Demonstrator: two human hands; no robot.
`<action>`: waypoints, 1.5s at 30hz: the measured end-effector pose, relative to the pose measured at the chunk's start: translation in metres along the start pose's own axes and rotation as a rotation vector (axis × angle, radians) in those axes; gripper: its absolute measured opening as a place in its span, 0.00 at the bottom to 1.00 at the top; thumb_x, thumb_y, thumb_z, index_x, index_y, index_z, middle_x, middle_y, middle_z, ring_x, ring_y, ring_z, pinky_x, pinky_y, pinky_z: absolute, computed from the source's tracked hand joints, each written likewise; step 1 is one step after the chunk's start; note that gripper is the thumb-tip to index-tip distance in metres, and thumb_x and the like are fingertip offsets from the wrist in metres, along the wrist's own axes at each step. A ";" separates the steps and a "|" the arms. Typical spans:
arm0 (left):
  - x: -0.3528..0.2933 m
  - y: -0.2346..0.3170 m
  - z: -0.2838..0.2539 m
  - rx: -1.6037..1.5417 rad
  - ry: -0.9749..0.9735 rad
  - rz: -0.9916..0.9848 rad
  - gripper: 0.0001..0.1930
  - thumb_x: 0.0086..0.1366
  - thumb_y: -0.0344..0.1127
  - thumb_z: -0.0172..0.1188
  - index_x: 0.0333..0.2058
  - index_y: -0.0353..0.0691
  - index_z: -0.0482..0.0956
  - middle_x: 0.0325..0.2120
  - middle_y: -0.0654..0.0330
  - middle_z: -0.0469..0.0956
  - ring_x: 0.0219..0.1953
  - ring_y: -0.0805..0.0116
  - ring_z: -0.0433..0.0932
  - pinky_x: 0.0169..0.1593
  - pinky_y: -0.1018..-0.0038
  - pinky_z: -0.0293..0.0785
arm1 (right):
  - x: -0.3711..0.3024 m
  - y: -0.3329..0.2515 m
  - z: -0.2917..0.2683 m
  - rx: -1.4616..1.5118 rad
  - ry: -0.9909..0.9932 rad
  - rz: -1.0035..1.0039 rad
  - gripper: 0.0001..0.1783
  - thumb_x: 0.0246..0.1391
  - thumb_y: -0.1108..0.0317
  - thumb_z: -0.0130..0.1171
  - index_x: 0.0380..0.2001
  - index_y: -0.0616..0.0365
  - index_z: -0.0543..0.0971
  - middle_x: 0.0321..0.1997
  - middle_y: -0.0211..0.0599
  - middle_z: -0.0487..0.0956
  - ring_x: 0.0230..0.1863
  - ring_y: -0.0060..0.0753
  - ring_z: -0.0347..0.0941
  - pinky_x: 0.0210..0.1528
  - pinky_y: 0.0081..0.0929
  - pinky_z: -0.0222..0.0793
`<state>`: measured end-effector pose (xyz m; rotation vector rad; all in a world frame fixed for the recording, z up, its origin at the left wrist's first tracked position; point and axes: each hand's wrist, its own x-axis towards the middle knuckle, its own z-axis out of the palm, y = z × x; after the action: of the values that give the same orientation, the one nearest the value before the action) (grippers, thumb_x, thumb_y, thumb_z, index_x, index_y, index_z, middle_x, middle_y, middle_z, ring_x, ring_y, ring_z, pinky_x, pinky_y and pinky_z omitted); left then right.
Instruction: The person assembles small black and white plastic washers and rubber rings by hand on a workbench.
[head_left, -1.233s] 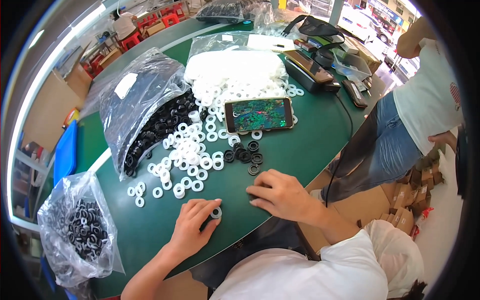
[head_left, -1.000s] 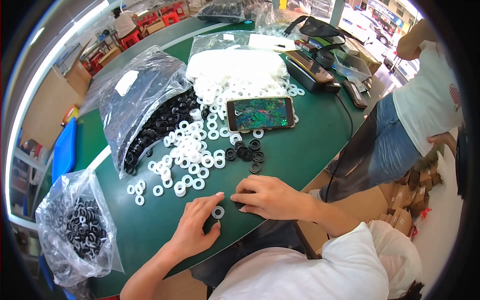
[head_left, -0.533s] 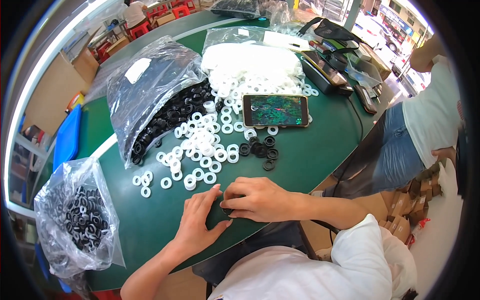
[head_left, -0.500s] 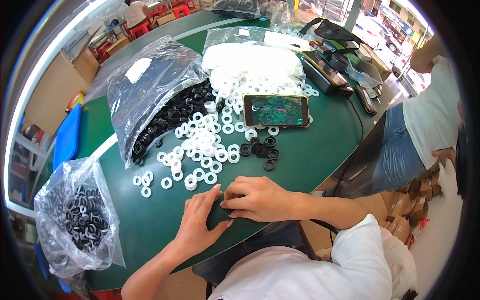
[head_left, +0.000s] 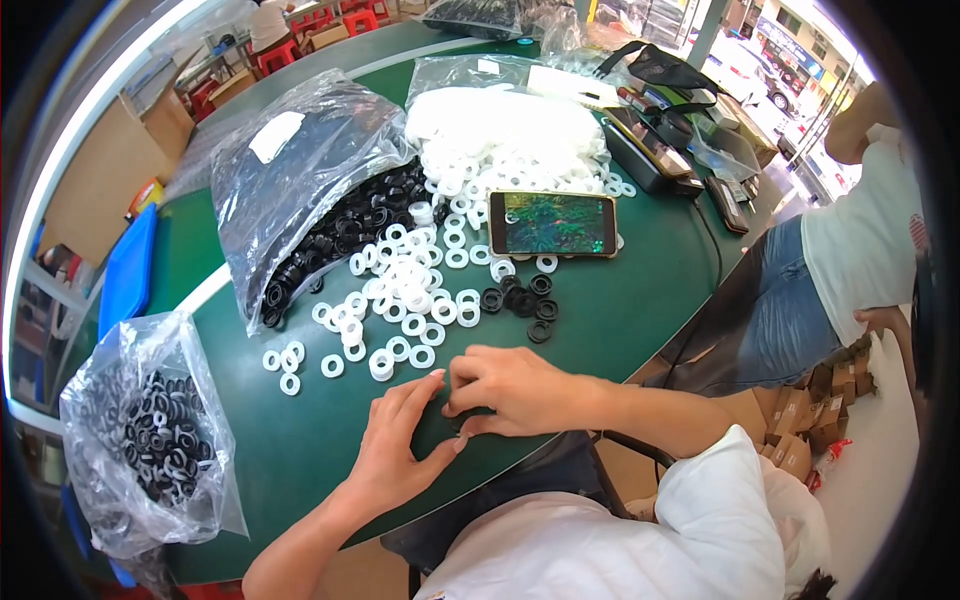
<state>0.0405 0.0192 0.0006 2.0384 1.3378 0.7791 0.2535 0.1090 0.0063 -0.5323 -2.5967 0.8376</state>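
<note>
Near the front edge of the green table, my two hands meet close together. My right hand (head_left: 510,393) is closed, its thumb and fingers pinched on something small and dark that they mostly hide. Beside it, my left hand (head_left: 398,440) has its fingers stretched out and its thumb spread away, the tips close to the right hand's fingers. Just beyond lies a small group of black rings (head_left: 519,300). A loose heap of white rings (head_left: 405,280) spreads to the left of them, with a few single ones farther left.
A phone (head_left: 553,223) with a lit screen rests by the white rings. Clear bags hold black parts (head_left: 345,215), white rings (head_left: 500,130) and assembled-looking black-and-white rings (head_left: 165,435). A blue tray (head_left: 128,270) is at left; a person in jeans (head_left: 800,310) stands at right.
My right hand has shifted slightly upward and its thumb now shows more, near my left thumb. My left hand stays almost still. The person at right has moved a little.
</note>
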 end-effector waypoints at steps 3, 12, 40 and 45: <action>0.004 0.004 0.003 -0.018 0.031 -0.032 0.35 0.58 0.32 0.70 0.64 0.39 0.67 0.52 0.54 0.75 0.54 0.56 0.72 0.58 0.63 0.66 | -0.015 0.008 0.023 -0.015 0.236 -0.088 0.14 0.43 0.65 0.72 0.36 0.51 0.84 0.35 0.30 0.75 0.38 0.37 0.74 0.38 0.37 0.73; -0.012 0.010 -0.040 -0.140 0.106 -0.172 0.16 0.60 0.22 0.64 0.48 0.36 0.82 0.32 0.57 0.85 0.32 0.71 0.84 0.37 0.75 0.79 | -0.026 -0.008 0.003 -0.228 0.451 -0.163 0.26 0.43 0.62 0.74 0.48 0.51 0.81 0.39 0.31 0.78 0.34 0.34 0.77 0.33 0.30 0.76; -0.041 -0.049 -0.156 0.661 0.393 -0.253 0.15 0.57 0.30 0.69 0.44 0.37 0.80 0.38 0.52 0.81 0.36 0.54 0.80 0.41 0.64 0.76 | -0.049 0.030 -0.022 -0.153 0.324 -0.035 0.12 0.55 0.62 0.66 0.39 0.52 0.78 0.36 0.33 0.75 0.39 0.36 0.73 0.39 0.33 0.75; 0.029 -0.021 -0.043 0.565 0.270 0.084 0.24 0.56 0.36 0.71 0.51 0.38 0.80 0.42 0.54 0.81 0.43 0.54 0.78 0.46 0.63 0.75 | -0.048 0.033 -0.014 -0.155 0.318 -0.091 0.12 0.52 0.62 0.68 0.34 0.55 0.77 0.40 0.32 0.77 0.41 0.36 0.73 0.46 0.34 0.73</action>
<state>0.0058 0.0599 0.0186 2.5001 1.7914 0.7980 0.3090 0.1189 -0.0142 -0.5363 -2.3809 0.4803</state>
